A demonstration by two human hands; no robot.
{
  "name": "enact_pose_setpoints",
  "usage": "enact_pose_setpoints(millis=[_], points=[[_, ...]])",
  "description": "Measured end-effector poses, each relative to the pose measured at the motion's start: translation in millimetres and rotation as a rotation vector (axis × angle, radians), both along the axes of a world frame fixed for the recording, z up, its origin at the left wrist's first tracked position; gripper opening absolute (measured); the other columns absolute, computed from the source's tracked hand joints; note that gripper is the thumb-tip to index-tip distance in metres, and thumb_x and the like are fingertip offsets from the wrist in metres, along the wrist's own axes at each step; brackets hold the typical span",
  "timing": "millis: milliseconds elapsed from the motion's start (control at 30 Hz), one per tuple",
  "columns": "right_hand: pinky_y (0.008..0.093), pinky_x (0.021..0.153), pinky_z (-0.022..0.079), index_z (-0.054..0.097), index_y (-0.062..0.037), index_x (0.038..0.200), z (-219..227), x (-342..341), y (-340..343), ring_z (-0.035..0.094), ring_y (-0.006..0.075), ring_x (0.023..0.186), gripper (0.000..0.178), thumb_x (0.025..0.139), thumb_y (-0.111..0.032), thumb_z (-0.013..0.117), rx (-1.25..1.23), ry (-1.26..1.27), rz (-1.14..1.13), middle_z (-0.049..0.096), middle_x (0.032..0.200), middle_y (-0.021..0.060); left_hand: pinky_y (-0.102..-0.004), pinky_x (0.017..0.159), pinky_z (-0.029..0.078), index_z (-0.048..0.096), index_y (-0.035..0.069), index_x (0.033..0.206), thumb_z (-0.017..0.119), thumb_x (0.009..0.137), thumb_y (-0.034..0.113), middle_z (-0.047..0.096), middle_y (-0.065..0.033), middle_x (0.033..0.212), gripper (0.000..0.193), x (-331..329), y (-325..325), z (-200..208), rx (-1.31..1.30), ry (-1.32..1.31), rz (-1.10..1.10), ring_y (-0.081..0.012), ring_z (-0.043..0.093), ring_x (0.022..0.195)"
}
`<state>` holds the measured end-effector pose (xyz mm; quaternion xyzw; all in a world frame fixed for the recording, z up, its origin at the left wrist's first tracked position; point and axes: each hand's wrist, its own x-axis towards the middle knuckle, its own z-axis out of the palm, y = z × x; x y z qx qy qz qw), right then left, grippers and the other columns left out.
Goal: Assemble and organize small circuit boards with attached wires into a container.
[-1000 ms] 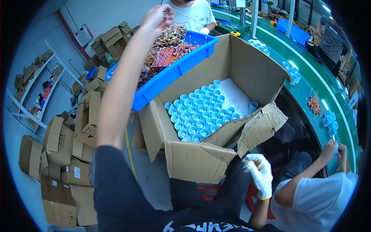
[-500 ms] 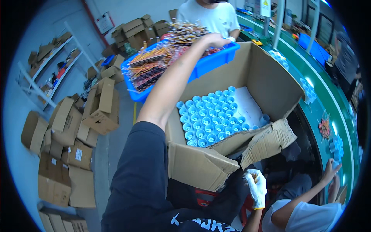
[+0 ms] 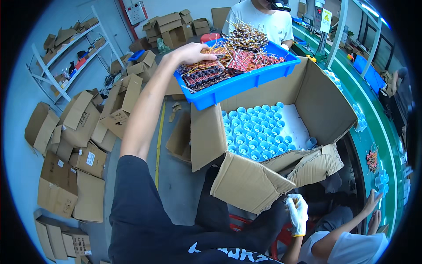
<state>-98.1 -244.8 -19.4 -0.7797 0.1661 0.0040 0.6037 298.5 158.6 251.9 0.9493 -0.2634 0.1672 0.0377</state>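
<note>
My bare left hand (image 3: pixel 193 53) reaches over the left end of a blue plastic tray (image 3: pixel 246 83), its fingers closed on a bundle of wires (image 3: pixel 205 62). Heaped in the tray are wired components with dark rows, red parts and orange leads. My right hand (image 3: pixel 297 210), in a white glove, is held low by the near flap of a cardboard carton (image 3: pixel 255 180). Its fingers are pinched together, and what lies between them is too small to make out. Inside the carton stand rows of light blue cups (image 3: pixel 252 135) with small white pieces in them.
A person in a white shirt (image 3: pixel 263 22) stands beyond the tray. Another person's hand (image 3: pixel 372 200) is at blue cups on the green conveyor (image 3: pixel 351 119) at right, near a pile of red parts (image 3: pixel 372 160). Cardboard boxes (image 3: pixel 57 185) and a shelf (image 3: pixel 70 57) line the left.
My left hand has moved from the tray's far right side to its left end, onto the wires. My view has shifted, and the right hand stays low with its fingers pinched.
</note>
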Motion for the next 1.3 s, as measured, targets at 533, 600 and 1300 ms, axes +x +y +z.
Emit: enact_pose_setpoints(millis=[533, 600, 1300], points=[[0.0209, 0.057, 0.045, 0.059, -0.0027, 0.1, 14, -28, 17, 0.053, 0.0062, 0.062, 0.015, 0.093, -0.015, 0.057, -0.053, -0.016, -0.072, 0.059, 0.078, 0.0008, -0.0497, 0.063, 0.047, 0.056, 0.006, 0.095, 0.045, 0.098, 0.035, 0.064, -0.0193, 0.079, 0.03, -5, 38, 46, -0.128, -0.636, -0.137, -0.041, 0.061, 0.077], [0.0211, 0.057, 0.046, 0.06, -0.0024, 0.1, 15, -27, 13, 0.054, 0.0065, 0.063, 0.015, 0.092, -0.016, 0.059, -0.055, -0.033, -0.083, 0.06, 0.079, 0.0013, -0.0496, 0.061, 0.047, 0.056, 0.005, 0.095, 0.046, 0.098, 0.034, 0.063, -0.0198, 0.078, 0.031, -14, 48, 56, -0.231, -0.711, -0.027, -0.0414, 0.061, 0.076], [0.032, 0.085, 0.048, 0.049, 0.0019, 0.126, 110, -60, 71, 0.062, 0.02, 0.096, 0.065, 0.082, -0.039, 0.071, 0.48, -0.574, 0.096, 0.062, 0.112, 0.0128, -0.0235, 0.059, 0.041, 0.057, 0.001, 0.096, 0.047, 0.099, 0.023, 0.051, 0.0002, 0.074, 0.024, -318, -71, -54, -1.538, 0.037, -0.257, -0.0068, 0.048, 0.064]])
